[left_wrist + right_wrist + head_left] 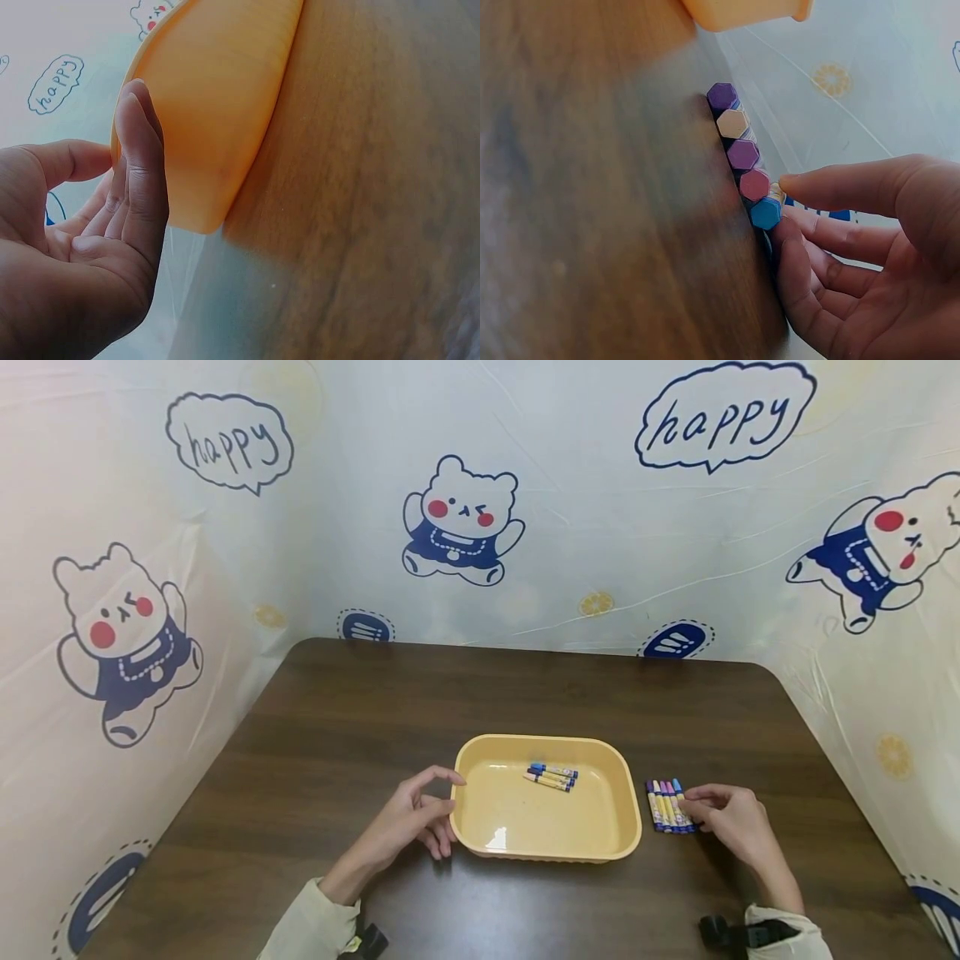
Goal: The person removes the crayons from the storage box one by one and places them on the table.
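A yellow plastic tray [480,843] sits on the table, and my left hand [412,817] pinches its left rim. In the left wrist view, the thumb and a finger of the left hand [112,217] meet at the rim of the tray [217,112]. A few crayons [552,777] lie in the tray. To its right, several crayons [663,807] lie side by side in a row. My right hand [731,820] holds the blue crayon [766,214] at the row's right end between thumb and fingers; beside it is a pink crayon [754,185].
The dark wooden table [360,718] reaches back to a pale curtain [570,552] printed with bears and "happy" bubbles. The curtain also stands along both sides of the table.
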Tool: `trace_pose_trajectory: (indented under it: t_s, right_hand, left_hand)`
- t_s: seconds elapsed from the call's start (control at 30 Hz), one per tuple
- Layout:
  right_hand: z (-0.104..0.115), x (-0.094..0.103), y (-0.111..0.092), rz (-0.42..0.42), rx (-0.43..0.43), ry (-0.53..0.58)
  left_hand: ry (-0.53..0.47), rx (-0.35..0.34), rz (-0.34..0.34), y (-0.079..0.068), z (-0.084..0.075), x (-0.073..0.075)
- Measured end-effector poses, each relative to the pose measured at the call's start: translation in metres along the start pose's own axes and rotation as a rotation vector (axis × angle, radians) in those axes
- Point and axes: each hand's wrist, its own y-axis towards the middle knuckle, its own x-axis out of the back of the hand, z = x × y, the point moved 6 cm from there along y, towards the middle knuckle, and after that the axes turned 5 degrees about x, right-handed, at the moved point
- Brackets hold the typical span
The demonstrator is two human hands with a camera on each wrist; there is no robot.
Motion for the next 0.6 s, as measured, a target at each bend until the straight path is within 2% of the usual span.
trace_pose_trajectory:
  t_s: [0.6]
  right_hand:
    - [-0.0006, 0.0000, 0.0008, -0.011, 0.024, -0.015]
  left_hand:
    - [-0.009, 0.010, -0.001, 0.0002, 0.0011, 0.0007]
